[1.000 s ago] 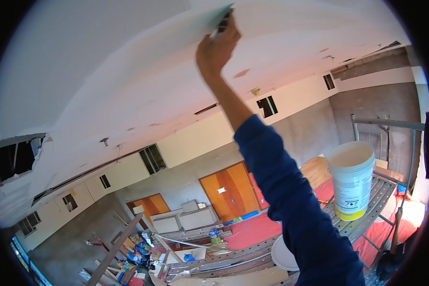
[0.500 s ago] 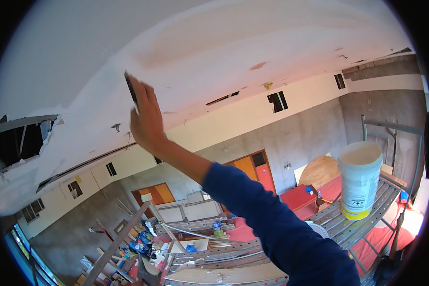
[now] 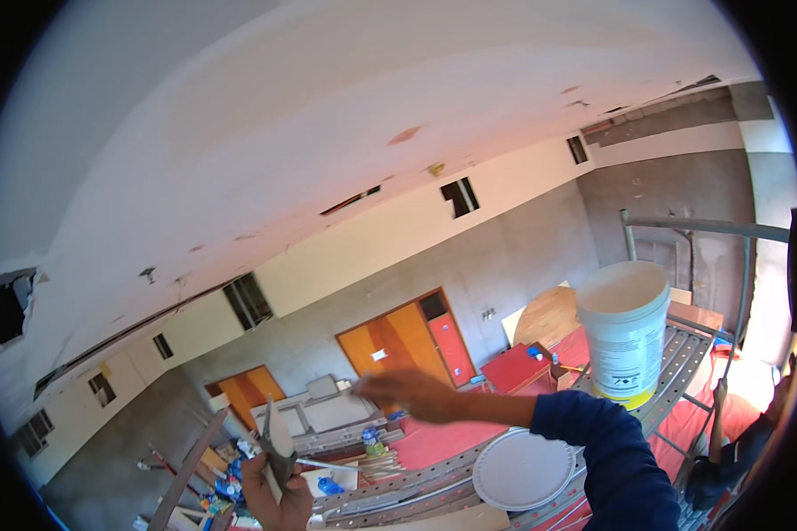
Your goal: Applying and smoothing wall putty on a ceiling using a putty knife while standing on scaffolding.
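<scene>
My left hand (image 3: pixel 276 500) is at the lower left, its fingers closed round a broad putty knife (image 3: pixel 279 435) with a pale, flat blade pointing up. My right hand (image 3: pixel 412 395), below a dark blue sleeve, is in mid-air to the right of that blade and apart from it. Motion smears its fingers, and what they hold, if anything, cannot be made out. Overhead spreads a white ceiling (image 3: pixel 266 150) with smoothed, lighter bands and a few brownish patches.
A white bucket (image 3: pixel 624 332) stands on the perforated metal scaffold platform (image 3: pixel 673 372) at the right. Beside it lies a round white lid (image 3: pixel 522 469). Scaffold rails (image 3: pixel 708 227) rise at the right. Another person's arm (image 3: pixel 719 416) is at the lower right, below the platform.
My right hand has come down from the ceiling, where it held a thin, dark-edged blade. My left hand has risen into clear view with the putty knife. The view has turned rightward.
</scene>
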Available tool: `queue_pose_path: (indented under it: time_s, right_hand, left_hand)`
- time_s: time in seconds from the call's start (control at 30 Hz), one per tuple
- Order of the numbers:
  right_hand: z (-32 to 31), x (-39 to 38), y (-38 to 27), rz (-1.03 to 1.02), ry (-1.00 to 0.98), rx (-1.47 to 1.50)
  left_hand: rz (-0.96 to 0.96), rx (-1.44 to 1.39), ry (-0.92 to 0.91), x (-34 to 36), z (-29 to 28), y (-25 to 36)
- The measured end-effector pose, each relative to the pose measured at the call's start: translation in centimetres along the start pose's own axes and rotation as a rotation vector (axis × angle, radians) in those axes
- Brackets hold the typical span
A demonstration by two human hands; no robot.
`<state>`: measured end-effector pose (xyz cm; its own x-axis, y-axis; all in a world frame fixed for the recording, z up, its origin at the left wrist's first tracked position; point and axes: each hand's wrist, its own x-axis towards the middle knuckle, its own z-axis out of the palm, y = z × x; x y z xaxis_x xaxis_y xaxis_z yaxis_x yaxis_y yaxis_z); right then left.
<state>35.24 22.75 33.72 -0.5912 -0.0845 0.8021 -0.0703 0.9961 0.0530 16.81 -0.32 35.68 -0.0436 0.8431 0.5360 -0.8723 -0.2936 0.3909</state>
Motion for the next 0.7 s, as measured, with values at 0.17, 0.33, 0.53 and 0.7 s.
queue_pose_path:
  time_s: [0.17,0.33,0.53,0.7]
  right_hand:
    - [-20.0,5.1,7.3,0.187,1.000,-0.345]
    - [-37.3,10.4,8.2,-0.087,1.486,-0.719]
    - [-32.6,19.0,6.6,0.032,1.586,-0.471]
    - [-21.4,27.4,2.8,-0.072,1.562,-0.306]
  left_hand:
    - [0.086,0.131,0.110,-1.3,-3.3,1.1]
    - [0.253,0.186,0.510,-3.8,-4.0,2.2]
    - [0.574,1.164,0.718,-8.4,-2.5,3.7]
    - [0.437,0.271,0.645,-13.8,-2.2,8.2]
